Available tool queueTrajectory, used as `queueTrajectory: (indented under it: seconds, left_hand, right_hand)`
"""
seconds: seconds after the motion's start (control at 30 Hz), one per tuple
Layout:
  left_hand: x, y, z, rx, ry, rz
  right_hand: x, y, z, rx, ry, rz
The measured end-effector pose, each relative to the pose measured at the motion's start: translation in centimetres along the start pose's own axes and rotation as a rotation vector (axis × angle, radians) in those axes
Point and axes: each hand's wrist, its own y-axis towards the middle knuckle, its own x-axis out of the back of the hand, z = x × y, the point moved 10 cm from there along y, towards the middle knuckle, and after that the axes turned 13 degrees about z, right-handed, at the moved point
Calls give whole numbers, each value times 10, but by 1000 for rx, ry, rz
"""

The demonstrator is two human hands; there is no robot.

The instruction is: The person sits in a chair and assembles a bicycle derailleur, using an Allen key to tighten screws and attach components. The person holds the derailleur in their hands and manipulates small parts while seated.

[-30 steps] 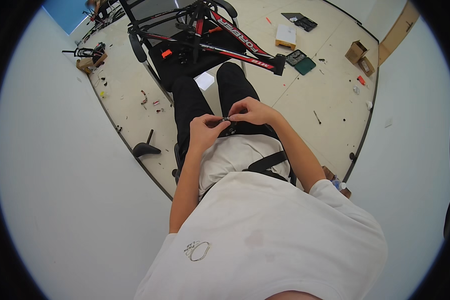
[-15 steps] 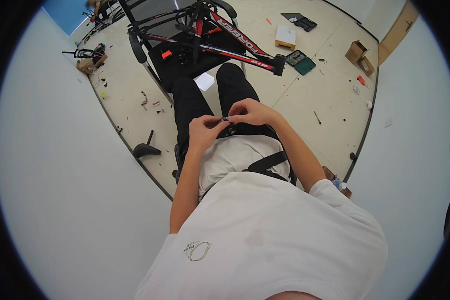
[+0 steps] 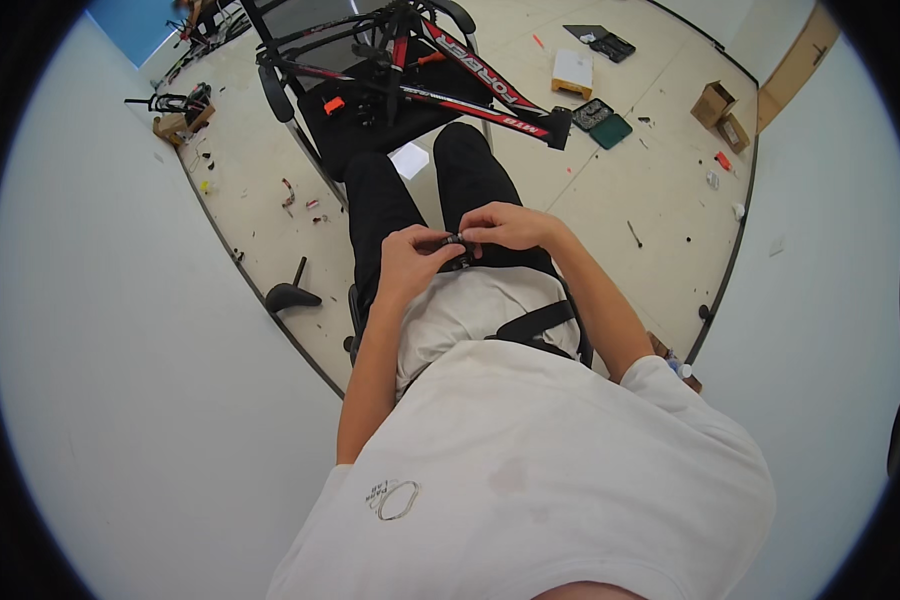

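Note:
Over my lap, my left hand [image 3: 411, 262] and my right hand [image 3: 510, 227] meet, both closed at the fingertips. Between them is a small dark part with silvery bits [image 3: 454, 240]; its exact kind is too small to make out. The left thumb and fingers pinch it from the left, while the right fingertips grip its right end. Just below it, more dark metal [image 3: 461, 262] shows against my black trousers, partly hidden by the hands. Ahead of my knees, a black and red bicycle frame [image 3: 480, 80] lies across a black chair [image 3: 335, 135].
A bicycle saddle [image 3: 292, 297] lies on the floor at left, near scattered small parts. To the right are an open green tool case [image 3: 602, 124], a white and yellow box [image 3: 572, 72], a black case [image 3: 606, 44] and cardboard boxes [image 3: 713, 104]. Someone's arm [image 3: 192, 10] shows at far left.
The right hand has shifted slightly down and right, its fingers curling lower. More of the small dark part now shows between the fingertips. The bicycle frame has stayed put.

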Motion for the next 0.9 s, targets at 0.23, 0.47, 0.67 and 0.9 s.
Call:
queueTrajectory:
  seconds: [0.23, 0.47, 0.67, 0.9]
  left_hand:
    - [1, -1, 1, -14, 80, -29]
    - [0, -1, 3, -21, 80, -12]
    - [1, 1, 4, -34, 57, 26]
    - [0, 0, 3, 13, 91, 37]
  right_hand:
    - [-6, 2, -6, -40, -31, 31]
    - [-10, 3, -6, -90, -95, 88]
    - [-4, 2, -9, -53, -27, 9]
    - [2, -1, 2, 64, -18, -56]
